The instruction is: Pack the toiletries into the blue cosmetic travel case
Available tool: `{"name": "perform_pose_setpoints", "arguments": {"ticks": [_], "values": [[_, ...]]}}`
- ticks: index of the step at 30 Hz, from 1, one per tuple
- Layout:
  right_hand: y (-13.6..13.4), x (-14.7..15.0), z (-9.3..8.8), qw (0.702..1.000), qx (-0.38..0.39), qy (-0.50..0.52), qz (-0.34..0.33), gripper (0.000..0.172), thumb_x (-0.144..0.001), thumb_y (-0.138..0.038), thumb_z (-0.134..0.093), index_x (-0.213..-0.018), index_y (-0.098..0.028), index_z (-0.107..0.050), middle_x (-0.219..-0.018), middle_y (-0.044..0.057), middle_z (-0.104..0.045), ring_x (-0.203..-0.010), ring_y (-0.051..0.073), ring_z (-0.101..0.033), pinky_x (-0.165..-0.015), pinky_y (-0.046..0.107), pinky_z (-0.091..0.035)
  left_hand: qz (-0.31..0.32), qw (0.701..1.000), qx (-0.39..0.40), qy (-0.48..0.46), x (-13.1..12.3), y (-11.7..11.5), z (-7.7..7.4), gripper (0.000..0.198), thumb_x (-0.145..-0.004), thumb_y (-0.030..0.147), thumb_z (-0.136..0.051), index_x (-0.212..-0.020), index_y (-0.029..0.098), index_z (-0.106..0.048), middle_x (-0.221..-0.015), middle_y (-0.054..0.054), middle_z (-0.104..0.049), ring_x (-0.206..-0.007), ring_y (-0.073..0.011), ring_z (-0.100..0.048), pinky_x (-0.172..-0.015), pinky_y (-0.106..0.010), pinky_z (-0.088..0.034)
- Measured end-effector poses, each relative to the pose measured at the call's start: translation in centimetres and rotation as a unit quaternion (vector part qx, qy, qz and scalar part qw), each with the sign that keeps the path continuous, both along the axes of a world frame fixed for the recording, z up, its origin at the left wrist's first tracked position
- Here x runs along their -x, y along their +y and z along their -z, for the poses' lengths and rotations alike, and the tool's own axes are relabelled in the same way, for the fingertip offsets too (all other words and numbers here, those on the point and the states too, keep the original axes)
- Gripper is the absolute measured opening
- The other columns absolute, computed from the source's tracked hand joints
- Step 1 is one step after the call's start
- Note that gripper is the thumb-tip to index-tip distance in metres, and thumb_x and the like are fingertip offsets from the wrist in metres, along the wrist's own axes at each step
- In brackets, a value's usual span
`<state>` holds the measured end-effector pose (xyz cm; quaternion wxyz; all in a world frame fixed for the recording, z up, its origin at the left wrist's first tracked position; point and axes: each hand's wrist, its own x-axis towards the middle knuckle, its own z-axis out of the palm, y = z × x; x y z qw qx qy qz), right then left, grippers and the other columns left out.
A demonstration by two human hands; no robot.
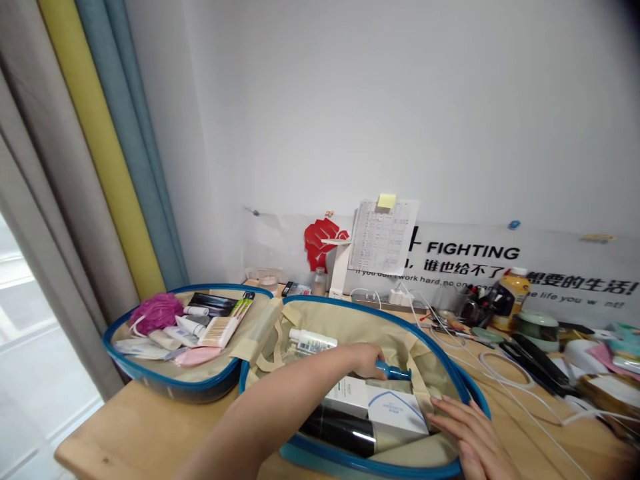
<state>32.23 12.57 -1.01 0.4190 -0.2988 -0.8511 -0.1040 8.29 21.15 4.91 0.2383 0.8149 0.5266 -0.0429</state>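
An open blue-rimmed case (470,390) with beige lining lies on the wooden desk. My left hand (367,360) reaches across into its right half and is closed round a small blue bottle (397,371). My right hand (473,437) lies flat, fingers spread, on the case's near right edge beside a white box (385,407). A black bottle (340,430) lies below the box, and a white bottle (313,341) lies further back. The left half (120,350) holds a purple bath puff (156,312), a wooden brush (217,330), tubes and packets.
Right of the case lie white cables (505,380), a black tool (537,373), an orange bottle (511,297), a green pot (537,328) and pens. Papers and a "FIGHTING" sign hang on the wall. Curtains hang at the left. The desk edge (85,460) is near left.
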Motion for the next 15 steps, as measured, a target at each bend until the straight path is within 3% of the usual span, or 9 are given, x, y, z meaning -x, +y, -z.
{"name": "perform_pose_setpoints", "arguments": {"ticks": [8, 15], "values": [[-0.2, 0.5, -0.7, 1.000, -0.016, 0.005, 0.005, 0.030, -0.090, -0.026, -0.040, -0.102, -0.026, -0.068, -0.112, 0.003, -0.068, -0.103, 0.019, -0.064, -0.100, 0.038, -0.043, 0.015, 0.999, 0.003, -0.045, 0.2, 0.3, 0.5, 0.042, -0.090, 0.039, -0.057, -0.126, 0.019, -0.051, -0.129, -0.010, -0.054, -0.112, -0.0243, -0.056, -0.094, -0.048, -0.048], [0.3, 0.6, -0.8, 0.999, -0.034, 0.017, -0.002, 0.031, -0.089, -0.029, -0.042, -0.093, -0.026, -0.072, -0.105, 0.004, -0.071, -0.095, 0.020, -0.066, -0.095, 0.037, -0.045, 0.013, 0.999, 0.004, -0.053, 0.6, -0.6, -1.2, 0.043, -0.090, 0.039, -0.055, -0.127, 0.018, -0.050, -0.130, -0.010, -0.054, -0.112, -0.0241, -0.056, -0.093, -0.048, -0.048]]}}
